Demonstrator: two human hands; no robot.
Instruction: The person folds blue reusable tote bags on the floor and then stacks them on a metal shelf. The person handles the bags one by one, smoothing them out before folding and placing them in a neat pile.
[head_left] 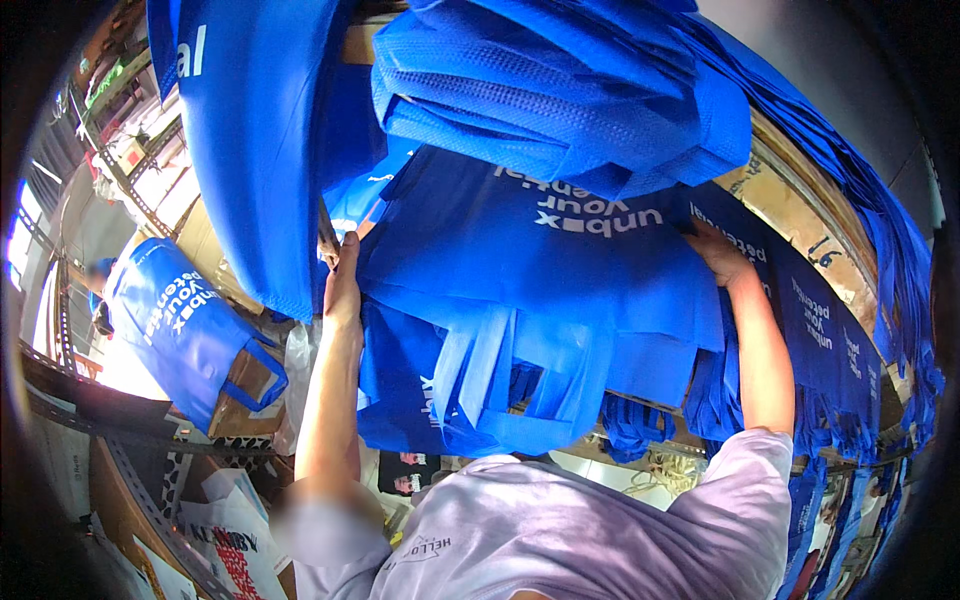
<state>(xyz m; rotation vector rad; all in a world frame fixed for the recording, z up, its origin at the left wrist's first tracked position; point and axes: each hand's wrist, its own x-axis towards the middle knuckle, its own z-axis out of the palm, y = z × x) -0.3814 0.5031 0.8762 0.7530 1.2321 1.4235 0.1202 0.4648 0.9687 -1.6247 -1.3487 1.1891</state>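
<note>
A blue non-woven tote bag [500, 255] with white print lies spread between my hands, its handles [475, 365] hanging toward me. My right hand [722, 255] is closed at the bag's right side, with its fingertips partly hidden in the dark blue fabric. At the left side my left hand [342, 280] is closed at the bag's edge, thumb pointing up; the rest of its fingers are mostly hidden. A hanging blue bag panel [260, 150] comes down right beside that hand. Above the spread bag sits a thick folded stack of blue bags [560, 100].
More printed blue bags [815, 310] hang in a row at the right, below a cardboard-coloured panel [800, 230]. Another blue tote bag [170, 320] stands at the left near metal shelving [130, 180]. Boxes and a white printed bag [225, 540] are at the lower left.
</note>
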